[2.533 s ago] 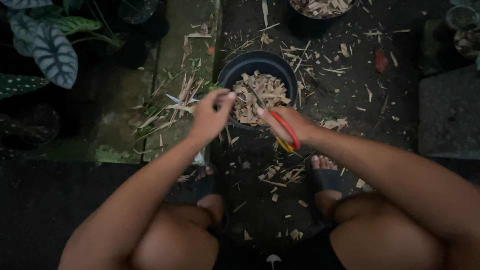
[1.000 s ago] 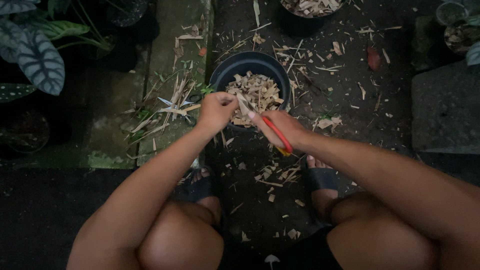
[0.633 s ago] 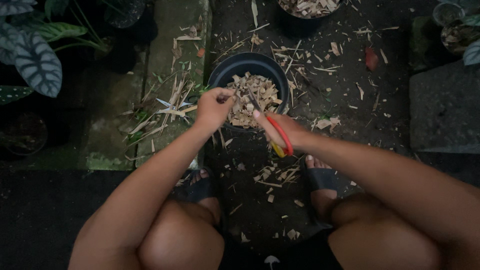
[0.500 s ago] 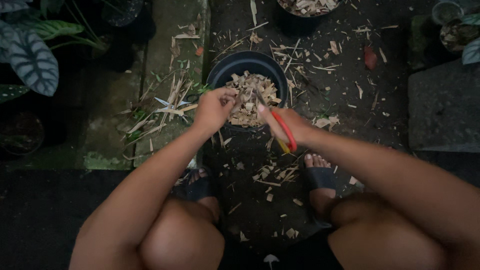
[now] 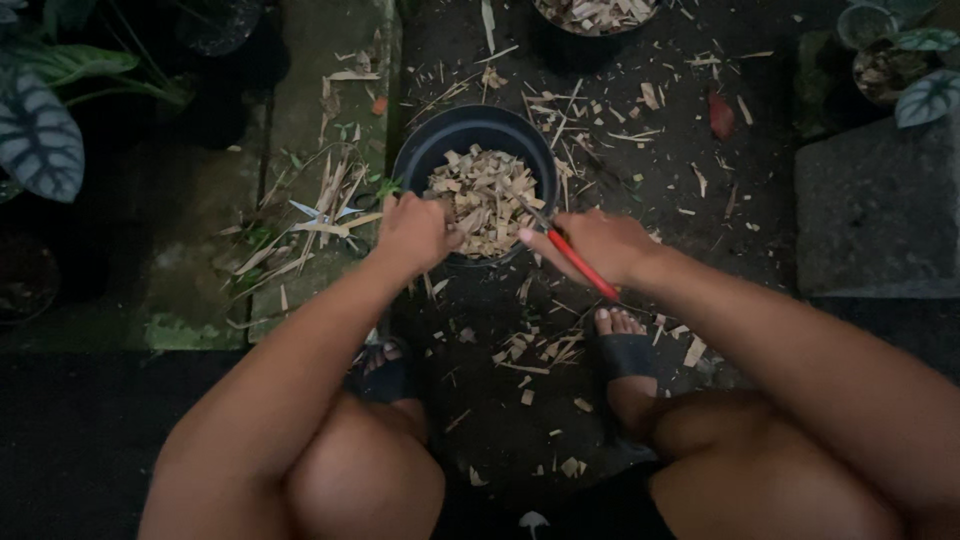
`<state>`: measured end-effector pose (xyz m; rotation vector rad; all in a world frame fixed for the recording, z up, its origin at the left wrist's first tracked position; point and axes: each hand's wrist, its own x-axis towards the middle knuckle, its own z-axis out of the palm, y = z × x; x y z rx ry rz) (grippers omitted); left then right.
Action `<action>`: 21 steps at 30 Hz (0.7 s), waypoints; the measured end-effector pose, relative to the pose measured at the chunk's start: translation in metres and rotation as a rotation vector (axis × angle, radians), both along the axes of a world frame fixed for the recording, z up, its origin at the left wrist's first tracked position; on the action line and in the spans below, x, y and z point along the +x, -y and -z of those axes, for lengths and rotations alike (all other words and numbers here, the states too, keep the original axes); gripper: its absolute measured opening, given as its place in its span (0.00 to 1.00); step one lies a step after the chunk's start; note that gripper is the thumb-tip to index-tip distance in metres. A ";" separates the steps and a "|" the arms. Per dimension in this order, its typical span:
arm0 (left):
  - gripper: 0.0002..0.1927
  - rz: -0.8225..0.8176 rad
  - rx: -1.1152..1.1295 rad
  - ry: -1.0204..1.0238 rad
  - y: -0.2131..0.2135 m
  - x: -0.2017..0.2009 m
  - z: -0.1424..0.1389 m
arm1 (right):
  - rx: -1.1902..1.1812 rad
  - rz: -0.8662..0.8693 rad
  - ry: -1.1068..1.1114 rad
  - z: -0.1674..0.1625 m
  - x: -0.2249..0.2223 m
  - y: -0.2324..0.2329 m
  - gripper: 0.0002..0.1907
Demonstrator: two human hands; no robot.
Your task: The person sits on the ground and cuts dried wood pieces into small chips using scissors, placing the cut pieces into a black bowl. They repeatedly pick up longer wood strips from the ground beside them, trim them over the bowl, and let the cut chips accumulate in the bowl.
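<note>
A black round pot (image 5: pixel 440 135) stands on the dark ground ahead of my knees, filled with pale chopped wood or bamboo chips (image 5: pixel 480 195). My left hand (image 5: pixel 412 232) rests at the pot's near left rim with its fingers curled; what it holds, if anything, is hidden. My right hand (image 5: pixel 600 245) grips red-handled shears (image 5: pixel 572 258) whose dark blades point into the chips at the pot's near right side.
Dry strips and chips litter the ground and a mossy paving slab (image 5: pixel 310 180) to the left. Large-leaved plants (image 5: pixel 40 140) stand far left. Another chip-filled pot (image 5: pixel 590 15) sits at the top, a stone block (image 5: pixel 875 210) and a small potted plant (image 5: pixel 890 60) on the right. My sandalled feet (image 5: pixel 622 350) flank scattered chips.
The long pale strip my left hand held over the pot is gone from sight. The shears have come down from it, closer to the pot's near right rim. The view shifted slightly.
</note>
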<state>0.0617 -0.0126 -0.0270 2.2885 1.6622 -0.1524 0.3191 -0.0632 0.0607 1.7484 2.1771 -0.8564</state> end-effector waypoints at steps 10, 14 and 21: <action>0.08 -0.100 0.021 0.087 0.000 0.014 0.009 | -0.160 0.081 0.007 0.005 0.004 -0.003 0.42; 0.08 -0.201 0.079 0.304 -0.001 0.011 0.001 | -0.163 0.228 -0.269 0.029 -0.002 -0.004 0.45; 0.13 -0.220 0.094 0.703 0.002 0.015 -0.020 | -0.198 0.205 -0.356 0.047 -0.007 -0.009 0.48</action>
